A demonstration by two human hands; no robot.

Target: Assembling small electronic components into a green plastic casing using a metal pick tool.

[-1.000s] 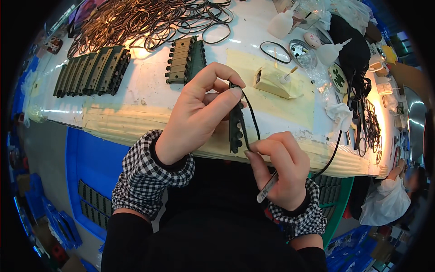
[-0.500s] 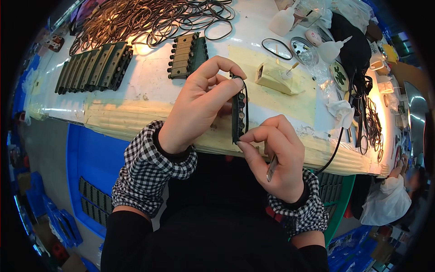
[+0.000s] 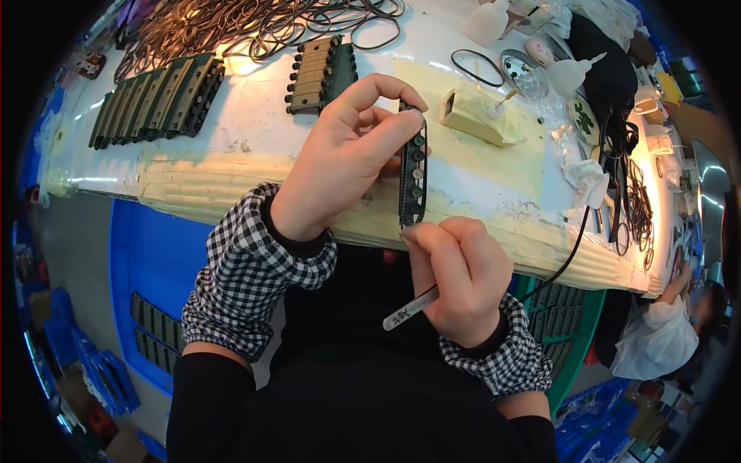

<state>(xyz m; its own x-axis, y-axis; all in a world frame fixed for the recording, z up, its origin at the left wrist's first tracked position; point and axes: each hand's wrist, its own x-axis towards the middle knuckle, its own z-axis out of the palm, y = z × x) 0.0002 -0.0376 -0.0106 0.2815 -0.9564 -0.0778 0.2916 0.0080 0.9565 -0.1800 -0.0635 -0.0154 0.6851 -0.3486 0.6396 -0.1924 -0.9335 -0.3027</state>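
My left hand (image 3: pixel 351 154) is closed on the upper end of a narrow dark green toy track unit (image 3: pixel 405 174), held upright above the table's front edge. Small round wheels line its right side, and a thin black rubber belt (image 3: pixel 425 166) runs along them. My right hand (image 3: pixel 463 278) grips metal tweezers (image 3: pixel 411 307), their broad end sticking out to the lower left. Its thumb and forefinger are at the unit's lower end, where they hide the tweezers' tips. Beyond my left hand, similar wheeled units (image 3: pixel 312 77) stand on the table.
A row of green units (image 3: pixel 158 100) stands at the left, before a heap of black belts (image 3: pixel 255 23). A yellowish block (image 3: pixel 478 116) and squeeze bottles (image 3: pixel 570 76) lie to the right. Below are a blue bin (image 3: pixel 158 255) and a green crate (image 3: pixel 567 324) of parts.
The tweezers have turned in my right hand, and their broad end now points lower left. The belt, earlier bowed out from the unit, lies closer to the wheels.
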